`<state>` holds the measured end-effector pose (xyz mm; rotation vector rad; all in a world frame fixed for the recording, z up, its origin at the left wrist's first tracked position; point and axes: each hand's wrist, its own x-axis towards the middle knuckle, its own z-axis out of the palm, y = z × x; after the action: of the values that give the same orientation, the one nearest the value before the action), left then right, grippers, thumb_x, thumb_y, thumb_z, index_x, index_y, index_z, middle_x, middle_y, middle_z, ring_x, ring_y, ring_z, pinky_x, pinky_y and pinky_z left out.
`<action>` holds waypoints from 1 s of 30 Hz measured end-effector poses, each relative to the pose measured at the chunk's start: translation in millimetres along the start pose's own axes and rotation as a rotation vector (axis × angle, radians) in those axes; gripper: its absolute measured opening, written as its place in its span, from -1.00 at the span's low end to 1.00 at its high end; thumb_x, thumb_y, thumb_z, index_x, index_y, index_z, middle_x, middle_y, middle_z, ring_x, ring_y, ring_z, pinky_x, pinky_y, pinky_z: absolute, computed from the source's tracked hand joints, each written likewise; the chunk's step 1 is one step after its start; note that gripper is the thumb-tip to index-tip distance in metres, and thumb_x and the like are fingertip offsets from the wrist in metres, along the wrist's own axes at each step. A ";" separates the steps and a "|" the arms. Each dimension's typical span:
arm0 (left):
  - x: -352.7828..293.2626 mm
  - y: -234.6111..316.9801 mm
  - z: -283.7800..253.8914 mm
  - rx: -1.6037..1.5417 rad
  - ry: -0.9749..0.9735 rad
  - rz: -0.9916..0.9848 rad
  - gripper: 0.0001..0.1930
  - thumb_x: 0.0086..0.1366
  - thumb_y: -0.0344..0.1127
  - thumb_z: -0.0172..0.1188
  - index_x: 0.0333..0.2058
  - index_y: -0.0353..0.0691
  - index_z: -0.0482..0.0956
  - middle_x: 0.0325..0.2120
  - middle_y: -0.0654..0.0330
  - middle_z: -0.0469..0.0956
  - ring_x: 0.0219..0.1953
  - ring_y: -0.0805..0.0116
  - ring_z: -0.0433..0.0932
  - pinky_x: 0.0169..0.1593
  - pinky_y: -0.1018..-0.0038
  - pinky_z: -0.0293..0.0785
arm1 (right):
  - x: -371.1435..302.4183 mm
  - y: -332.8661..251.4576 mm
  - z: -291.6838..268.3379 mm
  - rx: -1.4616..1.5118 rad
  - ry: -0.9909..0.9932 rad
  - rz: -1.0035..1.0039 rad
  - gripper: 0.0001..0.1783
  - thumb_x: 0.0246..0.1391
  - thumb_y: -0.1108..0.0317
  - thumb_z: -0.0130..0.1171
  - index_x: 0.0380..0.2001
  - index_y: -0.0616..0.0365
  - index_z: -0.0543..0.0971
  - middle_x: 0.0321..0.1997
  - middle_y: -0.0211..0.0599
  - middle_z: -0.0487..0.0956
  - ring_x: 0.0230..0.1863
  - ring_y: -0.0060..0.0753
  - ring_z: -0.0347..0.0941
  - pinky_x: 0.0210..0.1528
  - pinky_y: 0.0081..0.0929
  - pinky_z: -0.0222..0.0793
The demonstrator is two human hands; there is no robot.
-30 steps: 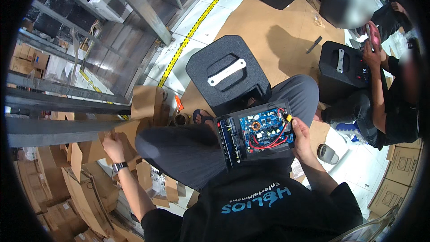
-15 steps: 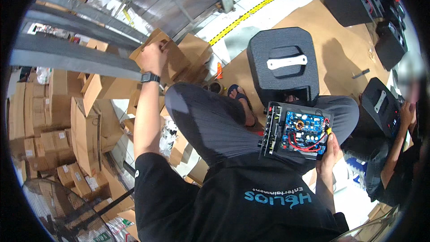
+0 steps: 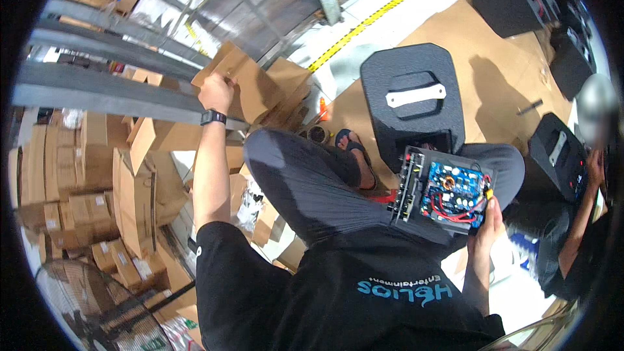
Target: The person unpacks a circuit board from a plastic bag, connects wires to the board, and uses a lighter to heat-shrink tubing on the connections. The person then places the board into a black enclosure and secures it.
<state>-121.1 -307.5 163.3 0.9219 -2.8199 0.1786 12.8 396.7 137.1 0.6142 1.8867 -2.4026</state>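
Over my right thigh (image 3: 507, 157) sits the module with blue circuit board (image 3: 450, 188), just beside the lower edge of the black cabinet (image 3: 413, 122). My right hand (image 3: 487, 226) has its fingers clamped on the module's near right corner. My left hand (image 3: 216, 93) is at the left edge of the brown carton (image 3: 252, 91); whether its fingers grip it, I cannot tell.

Lettering on a black shirt (image 3: 338, 312), white labels (image 3: 141, 266) on cartons (image 3: 127, 272).
At the lower middle, the shirt bears a large light-blue word with a smaller white word above it, both legible though upside down; the cartons' labels, lower left, are too small to read. Yellow tape (image 3: 374, 23) with black marks crosses the upper middle. On a speaker (image 3: 545, 149) at the right, red marks glow, too small to tell as digits.
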 end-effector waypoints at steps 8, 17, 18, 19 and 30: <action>-19.9 -87.3 56.3 -1.438 -0.206 -0.483 -0.50 0.31 -0.24 0.51 0.16 -0.22 0.59 0.00 0.19 0.70 -0.07 0.31 0.70 0.02 0.29 0.66 | 8.1 3.8 -16.6 0.026 -0.098 0.014 -0.57 0.57 0.19 -0.03 0.22 0.31 0.51 0.05 -0.27 0.69 0.00 -0.52 0.63 0.09 -0.49 0.57; -43.9 -61.5 243.0 -1.570 -0.099 -1.075 -0.83 0.33 -0.31 0.40 -0.29 -0.17 0.55 -0.46 0.26 0.66 -0.52 0.36 0.66 -0.52 0.43 0.53 | 0.6 -0.1 -12.6 -0.091 0.025 -0.044 -0.58 0.55 0.20 0.00 0.21 0.32 0.54 0.06 -0.29 0.69 -0.01 -0.56 0.62 0.09 -0.52 0.53; -42.4 -64.5 241.6 -1.622 -0.015 -1.074 -0.85 0.31 -0.38 0.40 -0.28 -0.18 0.56 -0.45 0.24 0.66 -0.52 0.35 0.66 -0.54 0.43 0.52 | -2.5 -0.5 -11.6 -0.027 0.022 0.005 -0.58 0.55 0.20 -0.01 0.21 0.31 0.54 0.05 -0.30 0.69 0.00 -0.57 0.61 0.09 -0.52 0.53; -41.1 -67.7 236.8 -1.564 0.033 -1.126 -0.82 0.26 -0.49 0.41 -0.23 -0.23 0.59 -0.41 0.21 0.69 -0.48 0.36 0.68 -0.50 0.44 0.56 | -4.5 -0.9 -10.1 -0.032 0.029 0.007 -0.58 0.56 0.20 -0.01 0.21 0.31 0.53 0.05 -0.30 0.69 0.00 -0.57 0.61 0.09 -0.53 0.52; -146.6 -137.2 218.7 -1.472 -0.027 -1.172 -0.83 0.32 -0.36 0.37 -0.45 -0.08 0.58 -0.61 0.33 0.51 -0.68 0.41 0.42 -0.64 0.37 0.28 | -4.9 -2.8 2.1 0.009 -0.018 -0.008 -0.60 0.56 0.18 -0.02 0.17 0.28 0.54 0.02 -0.35 0.68 -0.02 -0.59 0.59 0.10 -0.51 0.49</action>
<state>50.1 -369.5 -71.2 1.6357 -1.1895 -1.6442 15.9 394.4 141.7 0.5854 1.8761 -2.4141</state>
